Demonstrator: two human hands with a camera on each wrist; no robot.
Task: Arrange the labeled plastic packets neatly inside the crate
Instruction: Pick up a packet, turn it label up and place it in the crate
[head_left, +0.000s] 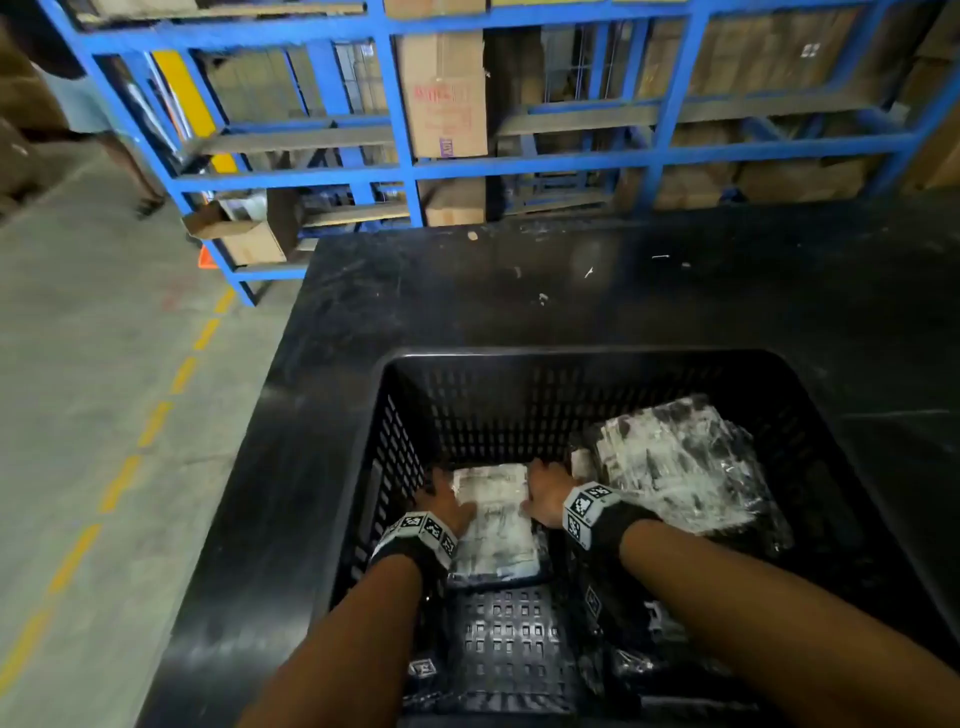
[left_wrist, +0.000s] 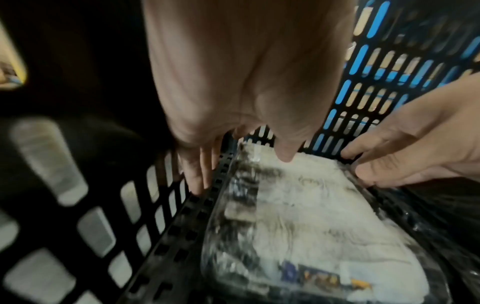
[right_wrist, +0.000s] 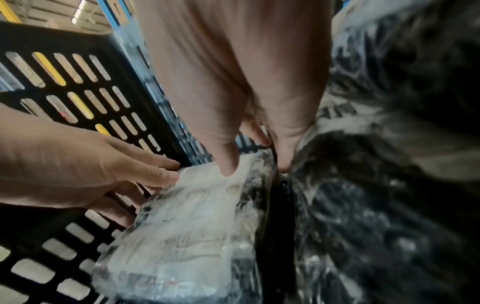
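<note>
A black slotted crate (head_left: 571, 356) stands on the black table (head_left: 519, 291). A clear plastic packet with a white label (head_left: 493, 525) lies flat on the crate floor, near its far left corner. My left hand (head_left: 447, 501) holds its left edge and my right hand (head_left: 545, 493) its right edge. In the left wrist view the left hand (left_wrist: 241, 170) has its thumb on the packet (left_wrist: 298, 216) and its fingers down beside the crate wall. In the right wrist view the right hand (right_wrist: 255, 168) pinches the packet (right_wrist: 194, 216) the same way, fingers between it and the neighbouring pile.
A pile of several labeled packets (head_left: 675, 467) fills the crate's far right. Dark packets (head_left: 649, 649) lie at the near right, and bare perforated floor (head_left: 509, 634) shows at the near middle. Blue racks with cardboard boxes (head_left: 447, 93) stand behind the table; concrete floor lies left.
</note>
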